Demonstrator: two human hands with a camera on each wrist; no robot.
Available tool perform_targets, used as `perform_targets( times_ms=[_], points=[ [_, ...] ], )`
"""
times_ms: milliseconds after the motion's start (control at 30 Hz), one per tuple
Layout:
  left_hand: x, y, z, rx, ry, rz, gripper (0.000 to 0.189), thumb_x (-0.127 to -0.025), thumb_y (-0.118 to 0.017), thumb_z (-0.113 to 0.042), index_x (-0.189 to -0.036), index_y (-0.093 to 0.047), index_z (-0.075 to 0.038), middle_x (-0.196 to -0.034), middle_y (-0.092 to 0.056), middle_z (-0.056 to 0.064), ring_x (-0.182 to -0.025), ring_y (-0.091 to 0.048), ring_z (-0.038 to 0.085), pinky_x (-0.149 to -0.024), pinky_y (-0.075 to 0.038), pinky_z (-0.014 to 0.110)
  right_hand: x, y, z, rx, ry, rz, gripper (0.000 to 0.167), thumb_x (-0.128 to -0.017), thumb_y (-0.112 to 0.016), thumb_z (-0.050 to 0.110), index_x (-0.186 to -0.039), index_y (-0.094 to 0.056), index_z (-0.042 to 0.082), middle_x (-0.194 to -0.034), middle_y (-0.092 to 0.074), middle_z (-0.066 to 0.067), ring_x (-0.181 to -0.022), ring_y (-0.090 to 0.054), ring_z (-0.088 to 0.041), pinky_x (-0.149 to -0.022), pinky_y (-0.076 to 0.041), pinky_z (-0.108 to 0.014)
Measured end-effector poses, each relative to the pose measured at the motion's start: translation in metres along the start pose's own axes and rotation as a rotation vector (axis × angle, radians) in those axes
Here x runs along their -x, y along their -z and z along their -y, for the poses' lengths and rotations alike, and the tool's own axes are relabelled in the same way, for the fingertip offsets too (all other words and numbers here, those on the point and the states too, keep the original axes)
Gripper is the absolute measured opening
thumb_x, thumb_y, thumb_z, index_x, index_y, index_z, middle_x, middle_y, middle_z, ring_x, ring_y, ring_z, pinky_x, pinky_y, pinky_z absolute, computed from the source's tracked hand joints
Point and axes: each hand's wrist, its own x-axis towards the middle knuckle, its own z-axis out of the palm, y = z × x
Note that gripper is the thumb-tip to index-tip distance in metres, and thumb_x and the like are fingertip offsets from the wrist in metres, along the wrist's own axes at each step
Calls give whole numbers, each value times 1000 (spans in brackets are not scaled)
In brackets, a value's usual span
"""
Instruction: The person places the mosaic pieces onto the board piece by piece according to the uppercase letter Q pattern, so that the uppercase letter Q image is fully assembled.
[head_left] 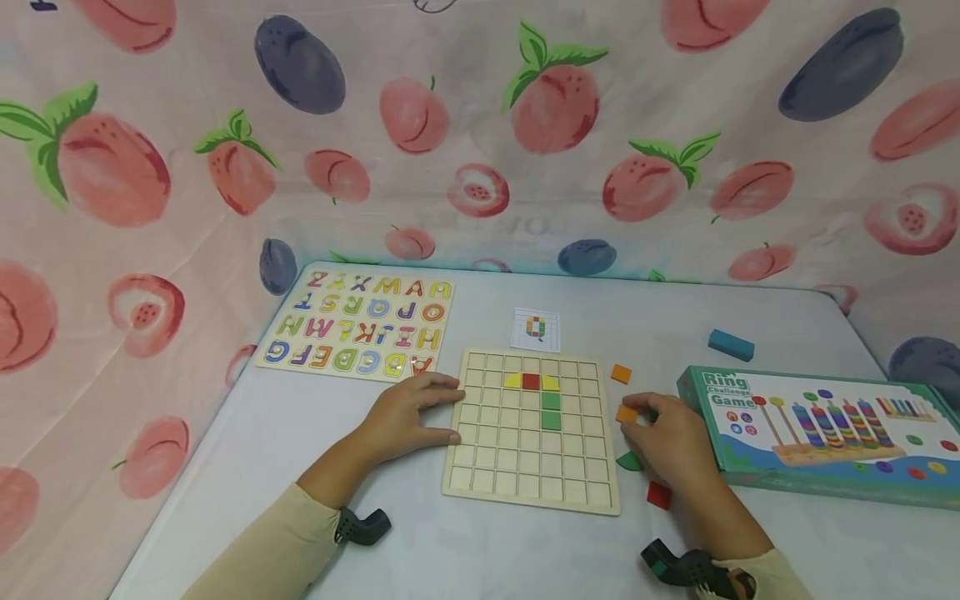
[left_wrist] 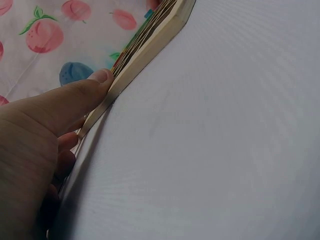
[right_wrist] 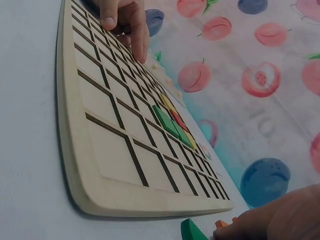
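Note:
A wooden grid board (head_left: 495,460) lies on the table. In its upper part sit a red square (head_left: 531,382) between two yellow pieces (head_left: 512,381), and two green squares (head_left: 551,401) stacked below the right one. My left hand (head_left: 408,421) touches the board's left edge, fingers spread; the left wrist view shows the thumb (left_wrist: 102,77) against the rim. Right of the board, my right hand (head_left: 671,442) pinches an orange square (head_left: 626,413) between thumb and index finger. Close by lie a green curved piece (head_left: 630,461), a red square (head_left: 659,495) and another orange square (head_left: 621,373).
Above the board lies a small pattern card (head_left: 536,330). A wooden alphabet puzzle (head_left: 356,325) is at the back left. On the right lie a Ring Challenge Game box (head_left: 825,433) and a blue block (head_left: 731,344). A fruit-print cloth (head_left: 480,108) hangs behind the table.

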Motion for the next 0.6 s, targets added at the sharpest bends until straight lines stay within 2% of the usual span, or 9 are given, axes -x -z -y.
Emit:
perform_targets(
  times_ms=[267, 467, 600],
  points=[
    [0, 1, 1, -7, -16, 0, 66, -80, -95, -44, -138, -75, -19, -144, -64, -5, -136, -58, 18, -113, -48, 43, -3, 0, 1, -22, 20, 9, 44, -96, -75, 16, -138, -70, 8, -153, -51, -27, -146, -42, -50, -115, -38, -70],
    [0, 1, 0, -6, -36, -10, 65, -81, -95, -43, -138, -75, -18, -143, -64, -4, -135, -59, 20, -111, -49, 45, -5, -2, 4, -46, 79, 10, 42, -96, -78, 18, -136, -72, 12, -146, -59, -23, -141, -47, -46, -114, -41, -68],
    [0, 2, 0, -9, -19, 1, 66, -81, -95, -44, -138, -75, -19, -144, -64, -5, -137, -57, 19, -113, -48, 44, -8, -4, 11, -88, 107, 34, 43, -96, -79, 23, -137, -72, 12, -141, -62, -19, -136, -51, -42, -110, -44, -65]
  ],
)
